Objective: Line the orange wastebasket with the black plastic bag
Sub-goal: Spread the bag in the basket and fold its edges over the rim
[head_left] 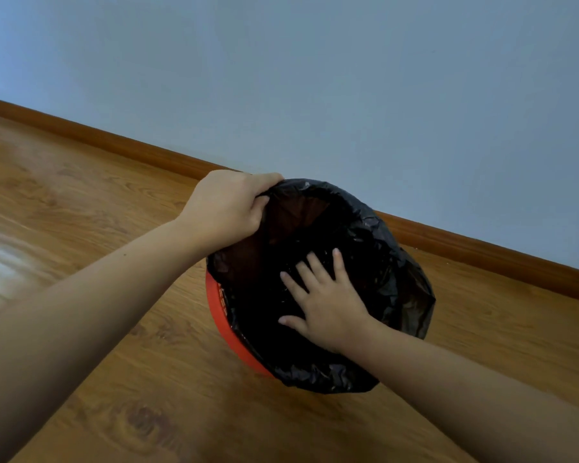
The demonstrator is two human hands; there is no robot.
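The orange wastebasket (219, 317) stands on the wooden floor near the wall, only its left side showing. The black plastic bag (385, 248) sits inside it, its edge folded over the far, right and near parts of the rim. My left hand (226, 207) grips the bag's edge at the far left of the rim, fingers curled round the plastic. My right hand (325, 297) reaches into the basket with fingers spread flat and presses the bag against the inside. The basket's bottom is hidden by the dark plastic.
A wooden floor (114, 195) surrounds the basket. A brown skirting board (482, 243) runs along a pale blue-grey wall (348, 78) just behind the basket.
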